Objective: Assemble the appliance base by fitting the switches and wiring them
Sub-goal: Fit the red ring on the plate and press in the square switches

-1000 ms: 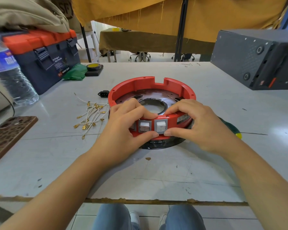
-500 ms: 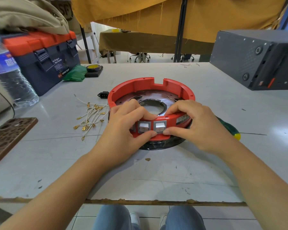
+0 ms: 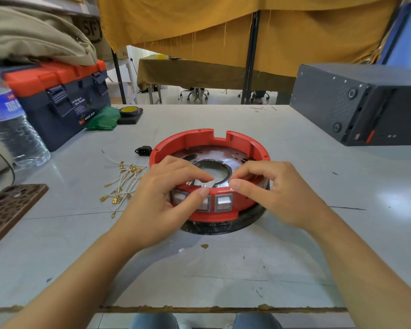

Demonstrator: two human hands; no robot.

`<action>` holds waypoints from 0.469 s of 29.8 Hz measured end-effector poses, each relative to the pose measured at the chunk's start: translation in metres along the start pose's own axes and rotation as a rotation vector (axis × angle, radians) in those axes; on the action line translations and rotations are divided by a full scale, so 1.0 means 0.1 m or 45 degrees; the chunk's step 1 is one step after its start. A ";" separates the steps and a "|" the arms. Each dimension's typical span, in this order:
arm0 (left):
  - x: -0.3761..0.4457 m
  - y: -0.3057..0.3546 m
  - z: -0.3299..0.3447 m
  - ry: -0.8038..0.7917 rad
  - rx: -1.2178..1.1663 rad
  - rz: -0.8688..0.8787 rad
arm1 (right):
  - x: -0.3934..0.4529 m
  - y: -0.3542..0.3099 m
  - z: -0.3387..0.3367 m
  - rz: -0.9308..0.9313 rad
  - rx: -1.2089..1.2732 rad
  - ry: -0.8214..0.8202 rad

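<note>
My left hand pinches the red base's near rim, thumb over the middle switch. Right hand hovers curled, holding nothing.

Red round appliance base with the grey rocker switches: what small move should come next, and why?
Probably reach the left hand to the white wires with brass terminals beside the red round appliance base. Three grey rocker switches already sit in its front wall, and the wires lie loose on the grey table.
</note>
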State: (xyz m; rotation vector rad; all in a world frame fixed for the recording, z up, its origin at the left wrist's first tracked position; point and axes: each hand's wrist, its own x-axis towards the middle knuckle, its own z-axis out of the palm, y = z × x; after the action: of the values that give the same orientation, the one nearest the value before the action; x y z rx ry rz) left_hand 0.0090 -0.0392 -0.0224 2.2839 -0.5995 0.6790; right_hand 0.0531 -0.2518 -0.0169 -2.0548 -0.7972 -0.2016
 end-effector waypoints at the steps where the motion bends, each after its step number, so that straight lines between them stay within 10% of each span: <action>1: 0.04 -0.03 -0.03 0.013 0.014 -0.036 | 0.02 0.00 -0.01 0.023 0.014 0.012; 14: 0.57 -0.60 -0.21 -0.135 -0.120 -0.644 | 0.62 0.34 -0.18 0.359 -0.293 0.046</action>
State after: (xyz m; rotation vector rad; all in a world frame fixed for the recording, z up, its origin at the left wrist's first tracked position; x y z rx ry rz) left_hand 0.0807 0.0029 -0.0026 2.2609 -0.0818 0.2781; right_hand 0.1245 -0.2504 -0.0035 -2.3460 -0.4716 -0.1779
